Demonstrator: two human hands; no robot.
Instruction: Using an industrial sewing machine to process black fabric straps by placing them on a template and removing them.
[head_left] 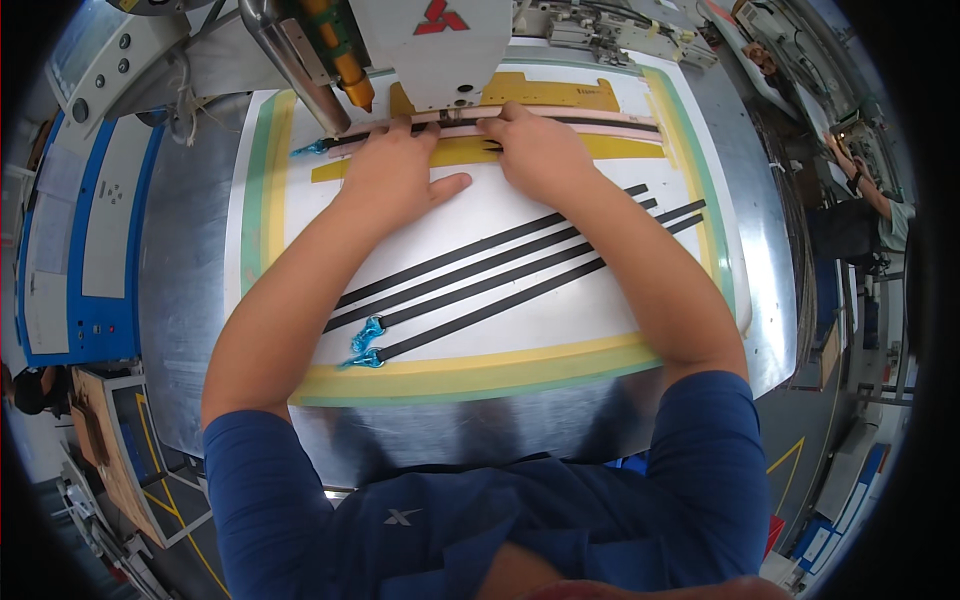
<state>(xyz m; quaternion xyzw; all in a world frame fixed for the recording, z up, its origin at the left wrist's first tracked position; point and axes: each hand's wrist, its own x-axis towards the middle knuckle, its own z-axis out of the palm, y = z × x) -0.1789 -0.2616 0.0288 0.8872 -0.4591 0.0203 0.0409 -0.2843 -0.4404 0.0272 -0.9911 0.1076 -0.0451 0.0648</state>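
Note:
My left hand point(395, 170) lies open over a pale pink holder, fingertips on the black strip point(590, 126) in it and thumb spread onto the white board point(480, 310). A blue tag point(306, 149) hangs from the strip's left end. My right hand point(535, 155) rests farther right on the same strip, fingers slightly bent and apart. Yellow plates point(545, 92) lie behind and in front of the holder. The machine head point(430, 55) stands just above my fingers, beside a metal tube point(315, 95). Several loose black strips point(470, 288) lie nearer me, two with blue tags point(366, 335).
The board has green and yellow taped edges and sits on a steel table point(180, 280). A blue-and-white cabinet point(85, 240) and a control panel point(90, 75) stand left. A rail mechanism point(590, 30) runs behind. A co-worker's arm point(870, 190) is at the far right.

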